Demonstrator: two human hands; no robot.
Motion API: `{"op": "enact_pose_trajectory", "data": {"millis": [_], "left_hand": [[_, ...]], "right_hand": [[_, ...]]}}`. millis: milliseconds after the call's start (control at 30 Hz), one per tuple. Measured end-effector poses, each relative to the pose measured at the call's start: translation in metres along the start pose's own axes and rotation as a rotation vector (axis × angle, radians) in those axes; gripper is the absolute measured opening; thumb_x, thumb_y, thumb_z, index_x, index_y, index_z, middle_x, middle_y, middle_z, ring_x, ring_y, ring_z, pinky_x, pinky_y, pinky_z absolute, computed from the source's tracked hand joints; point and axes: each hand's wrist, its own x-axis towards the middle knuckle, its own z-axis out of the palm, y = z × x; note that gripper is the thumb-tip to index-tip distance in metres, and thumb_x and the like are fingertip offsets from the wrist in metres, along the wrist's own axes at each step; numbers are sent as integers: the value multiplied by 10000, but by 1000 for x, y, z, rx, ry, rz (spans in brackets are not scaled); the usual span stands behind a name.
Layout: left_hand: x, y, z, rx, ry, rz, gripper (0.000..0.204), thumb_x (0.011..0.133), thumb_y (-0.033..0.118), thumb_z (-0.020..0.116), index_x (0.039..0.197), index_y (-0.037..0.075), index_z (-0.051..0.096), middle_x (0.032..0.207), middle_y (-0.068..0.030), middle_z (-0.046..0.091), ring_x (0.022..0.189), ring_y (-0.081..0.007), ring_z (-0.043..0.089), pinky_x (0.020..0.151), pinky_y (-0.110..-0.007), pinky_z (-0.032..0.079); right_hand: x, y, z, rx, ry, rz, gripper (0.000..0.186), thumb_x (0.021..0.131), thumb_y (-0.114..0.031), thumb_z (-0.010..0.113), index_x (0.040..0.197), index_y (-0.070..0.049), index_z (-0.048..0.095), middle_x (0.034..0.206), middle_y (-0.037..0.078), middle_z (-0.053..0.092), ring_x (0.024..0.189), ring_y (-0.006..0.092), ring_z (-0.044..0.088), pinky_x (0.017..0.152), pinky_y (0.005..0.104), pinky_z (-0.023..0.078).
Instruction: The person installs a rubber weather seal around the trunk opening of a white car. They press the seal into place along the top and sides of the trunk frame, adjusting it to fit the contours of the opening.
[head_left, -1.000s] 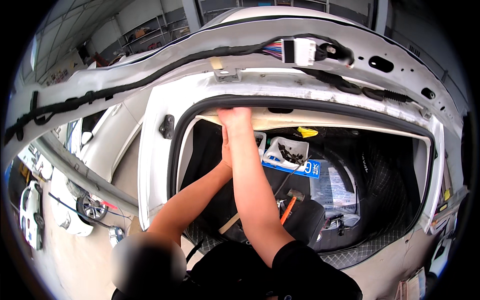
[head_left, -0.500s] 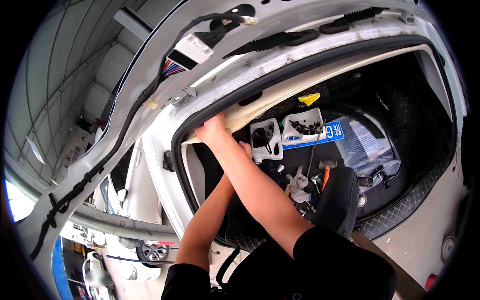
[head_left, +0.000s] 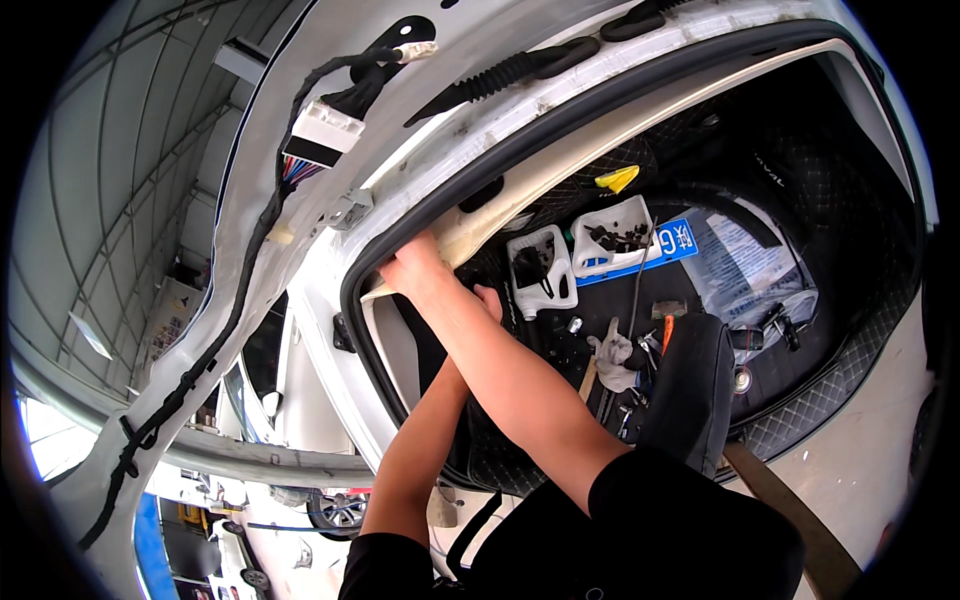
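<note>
My forearms cross inside the open car trunk, the right passing over the left. My right hand [head_left: 415, 262] reaches into the upper left corner, against the cream trim panel [head_left: 470, 235] and the black rubber seal [head_left: 455, 205]. Its fingers are hidden behind the trim and seal. Below and to the right of it, my left hand [head_left: 488, 302] shows only in part beside a cut white plastic container [head_left: 562, 290]. My right forearm covers most of that hand, so whatever it may hold cannot be seen.
Another cut container [head_left: 590, 265] holds small black parts, beside a blue license plate [head_left: 640, 262]. Nearby lie grey-white gloves [head_left: 615, 365], small tools, an orange-handled tool [head_left: 668, 330] and a clear plastic bag [head_left: 740, 260]. A white connector [head_left: 330, 125] hangs from the raised lid's wiring.
The view has shifted, so the lid and connector sit further left and the trunk opening higher. My hands stay at the same corner of the trim, with little visible movement.
</note>
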Motion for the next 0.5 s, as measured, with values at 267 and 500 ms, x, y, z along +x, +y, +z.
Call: {"op": "enact_pose_trajectory", "data": {"millis": [267,500], "left_hand": [[-9,-2,5,180,-99,67,517,778,194,506,1181,-99,372,1155,-282,427,1088,-384,406,951,-395,294],[6,14,-4,204,-53,8,196,800,179,487,752,-4,538,658,-185,523,630,-343,511,618,-404,428]], "right_hand": [[5,2,-4,38,17,5,228,904,-188,525,1103,-77,507,1025,71,561,927,205,559,795,388,506],[2,-5,-9,45,-26,72,210,907,-197,523,1074,-71,518,1011,82,572,908,215,571,797,397,510]]}}
